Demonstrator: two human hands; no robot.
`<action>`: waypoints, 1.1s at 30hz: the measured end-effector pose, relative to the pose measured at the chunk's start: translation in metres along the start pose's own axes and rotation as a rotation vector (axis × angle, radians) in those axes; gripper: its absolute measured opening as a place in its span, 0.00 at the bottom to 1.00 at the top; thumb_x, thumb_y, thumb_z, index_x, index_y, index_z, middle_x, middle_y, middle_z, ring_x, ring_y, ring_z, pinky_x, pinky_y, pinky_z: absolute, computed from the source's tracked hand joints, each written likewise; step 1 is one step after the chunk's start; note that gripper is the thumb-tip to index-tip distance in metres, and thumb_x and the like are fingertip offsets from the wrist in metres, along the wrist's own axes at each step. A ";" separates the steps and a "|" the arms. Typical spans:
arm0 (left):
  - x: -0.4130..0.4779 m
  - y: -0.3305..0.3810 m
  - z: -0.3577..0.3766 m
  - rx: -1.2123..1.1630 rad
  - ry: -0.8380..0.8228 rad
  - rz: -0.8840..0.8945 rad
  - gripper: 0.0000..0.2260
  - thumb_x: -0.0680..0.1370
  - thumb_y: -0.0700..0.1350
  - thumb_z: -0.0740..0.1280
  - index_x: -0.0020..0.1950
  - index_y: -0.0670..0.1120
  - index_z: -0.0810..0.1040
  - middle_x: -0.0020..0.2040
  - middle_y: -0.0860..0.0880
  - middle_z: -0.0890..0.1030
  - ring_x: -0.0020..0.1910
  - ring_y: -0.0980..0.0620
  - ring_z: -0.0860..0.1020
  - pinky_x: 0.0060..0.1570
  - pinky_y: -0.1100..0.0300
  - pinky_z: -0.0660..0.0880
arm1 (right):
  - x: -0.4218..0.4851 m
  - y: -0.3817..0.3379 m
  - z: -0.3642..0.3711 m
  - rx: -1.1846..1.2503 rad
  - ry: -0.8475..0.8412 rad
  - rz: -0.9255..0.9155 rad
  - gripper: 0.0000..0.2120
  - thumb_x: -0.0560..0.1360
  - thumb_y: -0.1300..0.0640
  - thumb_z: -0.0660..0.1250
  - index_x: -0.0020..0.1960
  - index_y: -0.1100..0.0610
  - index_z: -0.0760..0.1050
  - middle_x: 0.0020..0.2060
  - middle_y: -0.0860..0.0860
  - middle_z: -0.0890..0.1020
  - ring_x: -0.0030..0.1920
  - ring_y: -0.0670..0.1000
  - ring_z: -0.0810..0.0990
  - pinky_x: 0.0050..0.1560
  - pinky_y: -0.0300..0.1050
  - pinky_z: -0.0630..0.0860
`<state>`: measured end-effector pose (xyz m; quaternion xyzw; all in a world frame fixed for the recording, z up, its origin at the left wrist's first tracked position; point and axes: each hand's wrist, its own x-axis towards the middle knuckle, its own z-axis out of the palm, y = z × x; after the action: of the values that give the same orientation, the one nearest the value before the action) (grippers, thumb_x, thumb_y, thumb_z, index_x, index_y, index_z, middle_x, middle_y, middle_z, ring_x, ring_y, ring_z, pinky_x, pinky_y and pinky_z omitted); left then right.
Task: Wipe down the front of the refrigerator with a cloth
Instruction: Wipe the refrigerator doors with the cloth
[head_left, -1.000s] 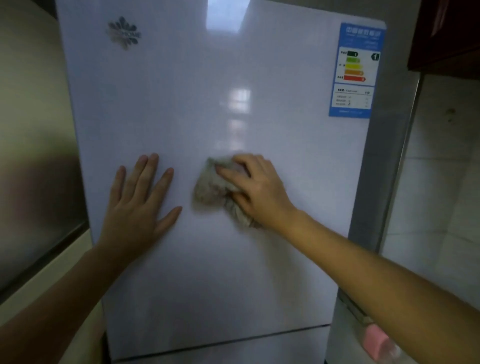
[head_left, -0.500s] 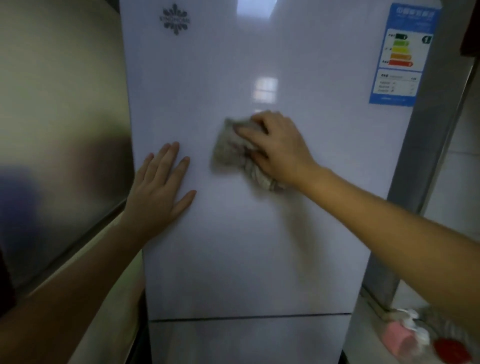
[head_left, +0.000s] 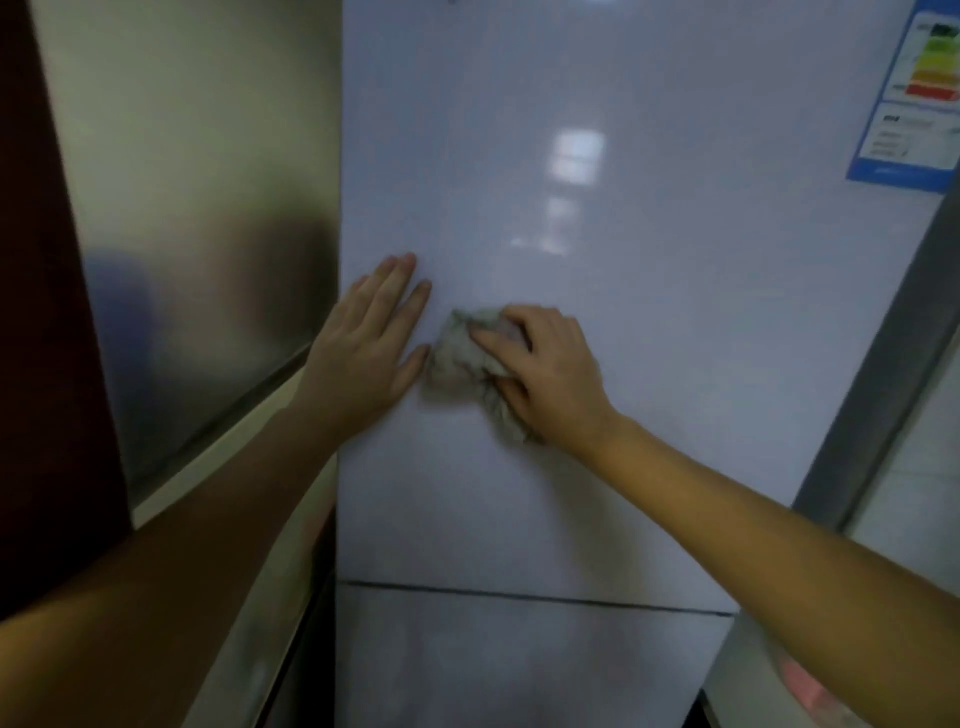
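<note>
The refrigerator's glossy white upper door (head_left: 649, 312) fills the middle of the view, with a seam to the lower door (head_left: 519, 665) below it. My right hand (head_left: 550, 374) presses a crumpled grey cloth (head_left: 457, 358) flat against the door at mid height. My left hand (head_left: 371, 343) lies flat on the door near its left edge, fingers spread, its thumb almost touching the cloth. Part of the cloth is hidden under my right palm.
A blue energy label (head_left: 914, 98) sticks to the door's top right corner. A shiny steel panel (head_left: 208, 234) stands to the left, with a pale counter edge (head_left: 218, 457) under it. A tiled wall (head_left: 909, 493) is at right, and a pink object (head_left: 805, 686) sits low right.
My right hand has slid the cloth down and to the left, close to my left hand. The view has swung left, so the fridge sits further right in frame.
</note>
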<state>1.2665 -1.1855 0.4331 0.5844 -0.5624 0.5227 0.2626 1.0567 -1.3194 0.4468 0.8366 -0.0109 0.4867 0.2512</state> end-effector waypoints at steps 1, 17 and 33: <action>-0.003 0.000 0.000 0.008 -0.021 -0.003 0.28 0.83 0.53 0.61 0.79 0.39 0.63 0.80 0.37 0.61 0.79 0.38 0.60 0.78 0.43 0.60 | -0.027 -0.010 0.010 0.011 -0.022 0.009 0.17 0.77 0.56 0.70 0.65 0.55 0.80 0.56 0.62 0.80 0.54 0.62 0.78 0.49 0.51 0.71; -0.020 0.019 0.003 0.056 -0.226 -0.014 0.39 0.79 0.64 0.58 0.82 0.43 0.50 0.82 0.36 0.49 0.82 0.37 0.48 0.79 0.37 0.51 | -0.134 -0.009 0.005 -0.027 -0.125 0.092 0.22 0.71 0.59 0.74 0.64 0.53 0.79 0.54 0.60 0.81 0.51 0.60 0.78 0.47 0.51 0.72; -0.019 0.096 0.028 0.121 -0.168 0.263 0.34 0.79 0.61 0.61 0.79 0.43 0.61 0.80 0.36 0.58 0.80 0.36 0.58 0.75 0.32 0.57 | -0.255 -0.005 0.003 -0.042 -0.261 0.076 0.22 0.75 0.60 0.71 0.67 0.48 0.77 0.57 0.55 0.81 0.55 0.56 0.78 0.52 0.50 0.74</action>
<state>1.1893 -1.2254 0.3800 0.5623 -0.6215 0.5347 0.1084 0.9265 -1.3740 0.2345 0.8863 -0.0852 0.3828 0.2464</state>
